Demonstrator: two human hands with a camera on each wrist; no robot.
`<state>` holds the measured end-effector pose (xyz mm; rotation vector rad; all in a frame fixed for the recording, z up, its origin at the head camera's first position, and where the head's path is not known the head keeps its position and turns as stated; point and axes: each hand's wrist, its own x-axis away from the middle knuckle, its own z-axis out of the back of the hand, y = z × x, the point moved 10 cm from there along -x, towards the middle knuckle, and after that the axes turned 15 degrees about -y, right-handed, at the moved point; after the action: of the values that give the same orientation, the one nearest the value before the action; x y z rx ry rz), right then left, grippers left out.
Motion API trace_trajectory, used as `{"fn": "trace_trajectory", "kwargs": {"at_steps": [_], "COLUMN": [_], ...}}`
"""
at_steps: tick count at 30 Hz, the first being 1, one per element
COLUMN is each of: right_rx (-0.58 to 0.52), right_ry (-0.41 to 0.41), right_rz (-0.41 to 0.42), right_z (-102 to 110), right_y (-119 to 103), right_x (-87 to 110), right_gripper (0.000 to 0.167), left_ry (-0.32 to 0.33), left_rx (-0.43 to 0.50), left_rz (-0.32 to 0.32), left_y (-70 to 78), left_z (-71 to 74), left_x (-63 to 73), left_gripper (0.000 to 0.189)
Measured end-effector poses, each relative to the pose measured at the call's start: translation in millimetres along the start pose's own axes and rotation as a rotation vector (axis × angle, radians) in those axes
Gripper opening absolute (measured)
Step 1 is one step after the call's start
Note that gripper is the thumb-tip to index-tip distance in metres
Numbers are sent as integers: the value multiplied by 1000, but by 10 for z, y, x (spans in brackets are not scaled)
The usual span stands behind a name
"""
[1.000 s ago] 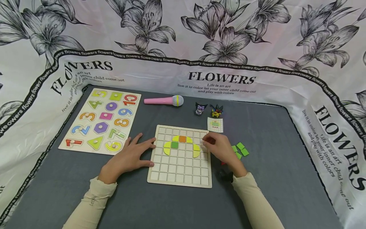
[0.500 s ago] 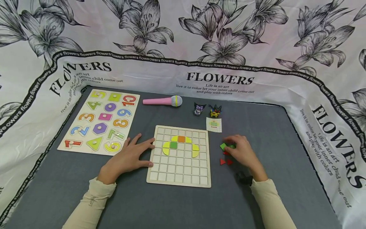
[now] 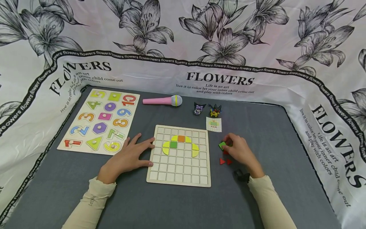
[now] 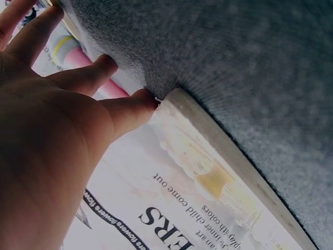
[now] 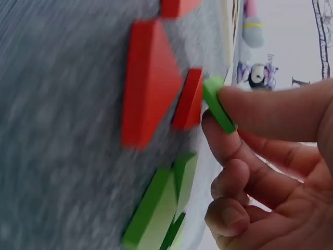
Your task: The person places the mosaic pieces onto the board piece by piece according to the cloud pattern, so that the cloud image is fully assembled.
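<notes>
A wooden grid board (image 3: 178, 168) lies in front of the person, with yellow rounded pieces (image 3: 195, 150), an orange square (image 3: 181, 139) and a green square (image 3: 173, 145) on its upper half. The left hand (image 3: 125, 162) spreads its fingers, and their tips touch the board's left edge. To the right of the board, the right hand (image 3: 241, 152) pinches a green square tile (image 5: 218, 104) between thumb and index finger. Red triangle tiles (image 5: 151, 83) and more green tiles (image 5: 156, 208) lie on the grey cloth close to that hand; in the head view it hides some of them.
A number and shape puzzle board (image 3: 98, 124) lies at the left. Behind the grid board are a pink toy microphone (image 3: 161, 100), two small figures (image 3: 215, 111) and a small pattern card (image 3: 213, 124). A flower-printed sheet (image 3: 160, 73) borders the grey surface.
The right hand has moved from the grid board's right edge to the loose tiles and has picked up a green square tile. The left hand stays at the board's left edge.
</notes>
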<state>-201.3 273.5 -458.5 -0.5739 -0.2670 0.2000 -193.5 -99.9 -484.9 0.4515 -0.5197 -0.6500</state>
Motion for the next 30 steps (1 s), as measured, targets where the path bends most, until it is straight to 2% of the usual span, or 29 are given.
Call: {"fn": "trace_trajectory", "kwargs": {"at_steps": [6, 14, 20, 30], "right_rx": [-79, -241, -259, -219], "right_ry": [36, -59, -101, -165], "right_rz": [25, 81, 118, 255], "right_z": [-22, -216, -352, -570], "right_y": [-92, -370, -626, -1111], "right_x": [-25, -177, -305, -516], "right_gripper": [7, 8, 6, 5], "left_ry": [-1, 4, 3, 11], "left_rx": [15, 3, 2, 14], "left_rz": [-15, -9, -9, -19], "left_y": [22, 36, 42, 27], "left_z": [-2, -5, 11, 19], "left_x": [2, 3, 11, 17], "left_gripper": [73, 73, 73, 81]}}
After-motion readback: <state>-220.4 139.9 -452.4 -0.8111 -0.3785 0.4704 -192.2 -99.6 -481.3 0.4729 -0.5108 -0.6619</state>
